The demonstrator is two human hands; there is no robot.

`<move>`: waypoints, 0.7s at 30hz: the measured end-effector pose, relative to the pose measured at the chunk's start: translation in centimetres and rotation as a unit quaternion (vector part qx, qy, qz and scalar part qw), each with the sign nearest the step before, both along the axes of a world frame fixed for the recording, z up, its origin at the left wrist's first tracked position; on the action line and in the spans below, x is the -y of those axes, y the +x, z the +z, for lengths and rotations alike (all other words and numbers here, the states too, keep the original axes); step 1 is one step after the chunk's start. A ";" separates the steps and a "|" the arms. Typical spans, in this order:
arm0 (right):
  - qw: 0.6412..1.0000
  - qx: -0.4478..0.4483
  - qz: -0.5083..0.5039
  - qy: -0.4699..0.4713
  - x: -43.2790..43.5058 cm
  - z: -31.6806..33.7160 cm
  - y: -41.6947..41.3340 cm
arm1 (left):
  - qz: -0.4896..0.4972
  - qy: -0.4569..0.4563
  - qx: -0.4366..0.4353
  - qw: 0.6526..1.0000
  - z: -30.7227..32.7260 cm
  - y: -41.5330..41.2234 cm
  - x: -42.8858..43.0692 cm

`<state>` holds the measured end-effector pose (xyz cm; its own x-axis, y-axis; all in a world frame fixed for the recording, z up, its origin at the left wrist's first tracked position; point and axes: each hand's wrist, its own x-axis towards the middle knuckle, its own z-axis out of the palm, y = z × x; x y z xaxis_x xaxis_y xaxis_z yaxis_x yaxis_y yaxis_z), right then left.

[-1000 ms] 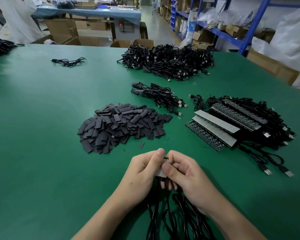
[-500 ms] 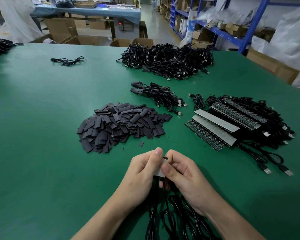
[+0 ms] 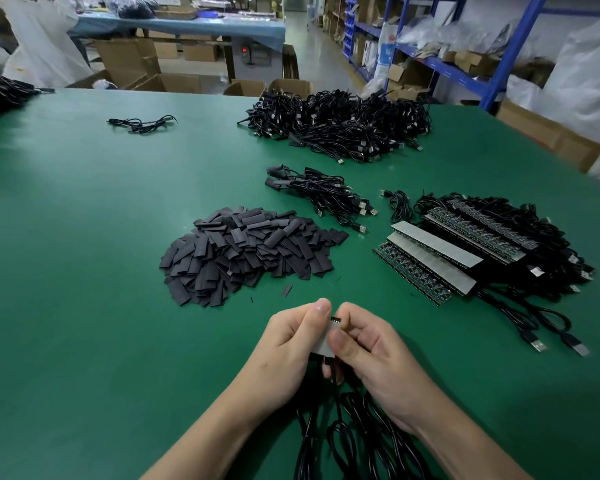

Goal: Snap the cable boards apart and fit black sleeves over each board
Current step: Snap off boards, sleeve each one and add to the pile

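**Head view.** A small pale grey strip of circuit board (image 3: 321,347) is held upright just above the green counter (image 3: 84,271), near its front edge, and is pinched from both sides. The left hand (image 3: 291,344) is curled round the strip's left edge, with the thumb laid up to the top corner. The right hand (image 3: 374,355) is curled against the right edge, with the thumb pressed flat on the grey face. The fingers (image 3: 321,308) of both hands are closed on the strip, so only a narrow band of it is seen between them (a dark toothed end projects at the top, between the two thumb tips). Thin black cables (image 3: 361,438) run down from below the strip and are looped on the counter between the forearms.

A heap of flat black sleeves (image 3: 246,251) lies beyond the hands and to the left, apart from the fingers. One loose black sleeve (image 3: 287,290) lies between the heap and the hands. To the right, long panels of joined boards (image 3: 433,258) are stacked on a mass of black leads, some grey face up and some with components up. Farther back lie a small bundle of black USB cables (image 3: 323,195) and a large pile of black cables (image 3: 343,123). A single coiled black cable (image 3: 142,123) lies far left.
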<state>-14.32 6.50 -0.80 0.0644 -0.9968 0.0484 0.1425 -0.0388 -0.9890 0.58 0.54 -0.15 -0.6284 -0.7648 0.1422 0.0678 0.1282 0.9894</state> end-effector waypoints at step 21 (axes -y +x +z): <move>0.970 -0.224 -0.077 -0.045 -0.1 0.4 -1.4 | 0.052 -0.339 0.212 0.915 0.0 1.8 1.1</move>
